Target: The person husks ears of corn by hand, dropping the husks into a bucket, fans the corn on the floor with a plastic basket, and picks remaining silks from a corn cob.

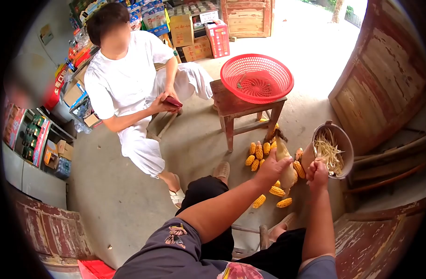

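Observation:
My left hand [271,168] is wrapped round a corn cob [282,153] still in its pale husk, with a dark tuft at its upper end. To its right, my right hand [318,173] is closed in front of the rim of a bucket [347,149]; whatever is in its fingers is too small to make out. Thin, pale, dry strips [329,151] fill the bucket. Several bare yellow corn cobs [259,201] lie on the floor below and around my left hand.
A red plastic basket [229,76] sits on a wooden stool [228,109] ahead. On the left, a person in white [124,76] sits holding a dark red object [173,101]. Wooden door panels [380,69] stand at right, boxes [217,39] and shelves behind.

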{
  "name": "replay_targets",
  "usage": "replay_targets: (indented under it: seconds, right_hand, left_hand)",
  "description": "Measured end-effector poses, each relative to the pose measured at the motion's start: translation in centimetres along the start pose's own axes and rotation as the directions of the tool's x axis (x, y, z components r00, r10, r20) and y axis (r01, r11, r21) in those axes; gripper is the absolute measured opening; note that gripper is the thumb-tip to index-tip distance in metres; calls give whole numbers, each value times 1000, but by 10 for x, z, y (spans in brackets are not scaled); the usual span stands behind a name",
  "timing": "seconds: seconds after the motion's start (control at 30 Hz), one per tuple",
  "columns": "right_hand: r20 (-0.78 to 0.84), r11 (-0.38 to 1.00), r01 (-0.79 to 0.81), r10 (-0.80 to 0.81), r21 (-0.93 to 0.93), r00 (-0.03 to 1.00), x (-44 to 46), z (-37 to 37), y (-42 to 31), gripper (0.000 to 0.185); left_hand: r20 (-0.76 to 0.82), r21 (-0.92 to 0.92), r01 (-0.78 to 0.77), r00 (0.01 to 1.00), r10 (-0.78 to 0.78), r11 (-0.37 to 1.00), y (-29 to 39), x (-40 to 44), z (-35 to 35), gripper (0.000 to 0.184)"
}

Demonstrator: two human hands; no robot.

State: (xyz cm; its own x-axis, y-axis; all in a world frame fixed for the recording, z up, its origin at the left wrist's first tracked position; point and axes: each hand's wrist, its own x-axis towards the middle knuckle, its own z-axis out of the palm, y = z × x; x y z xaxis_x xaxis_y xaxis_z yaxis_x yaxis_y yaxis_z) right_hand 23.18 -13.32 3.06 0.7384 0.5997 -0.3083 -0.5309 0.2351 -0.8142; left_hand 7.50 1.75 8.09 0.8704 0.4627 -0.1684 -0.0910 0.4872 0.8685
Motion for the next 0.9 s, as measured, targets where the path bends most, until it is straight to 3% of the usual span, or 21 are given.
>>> replay_targets:
  seconds: [0.1, 0.13, 0.17, 0.23, 0.27, 0.3, 0.37, 0.53, 0.6, 0.73, 0.9]
  right_hand:
    - [-81, 998, -51, 47, -45, 996, -12, 10, -15, 10]
    - [23, 997, -64, 65, -42, 998, -17, 16, -14, 10]
    - [24, 997, -69, 70, -44, 997, -25, 26, -12, 10]
    - [192, 959, -74, 130, -275, 973, -38, 44, -7, 19]
    - [228, 917, -116, 216, -382, 949, -38, 41, -4, 26]
    - [214, 907, -116, 217, -405, 953, -45, 53, -5, 26]
    - [235, 882, -10, 137, -472, 962, -50, 60, 0, 27]
    - [280, 917, 30, 90, -398, 956, -55, 58, -1, 26]
    - [268, 947, -27, 118, -321, 956, -61, 60, -9, 23]
    - [222, 915, -101, 201, -392, 954, -62, 52, -18, 19]
    - [201, 922, -146, 229, -358, 952, -64, 54, -20, 19]
  left_hand:
    - [11, 33, -3, 1000, 3, 999, 14, 0, -12, 32]
    - [35, 83, -7, 999, 4, 997, 7, 5, -19, 32]
    - [30, 82, -5, 1000, 3, 997, -2, 9, -23, 32]
    - [14, 336, 63, 997, -72, 940, -3, 7, -20, 32]
    - [82, 212, 44, 995, -63, 976, -4, 2, -16, 33]
    - [75, 322, 5, 997, -31, 947, -15, 6, -18, 35]
    - [66, 282, -9, 998, -10, 959, -23, 7, -16, 37]
    - [96, 270, -13, 995, -14, 963, -24, 7, -11, 38]
    - [132, 242, -11, 991, -21, 970, -30, 9, -10, 39]
    - [148, 244, -21, 989, -16, 969, -37, 12, -10, 41]
    - [141, 200, 96, 982, -125, 975, -21, 4, -7, 52]
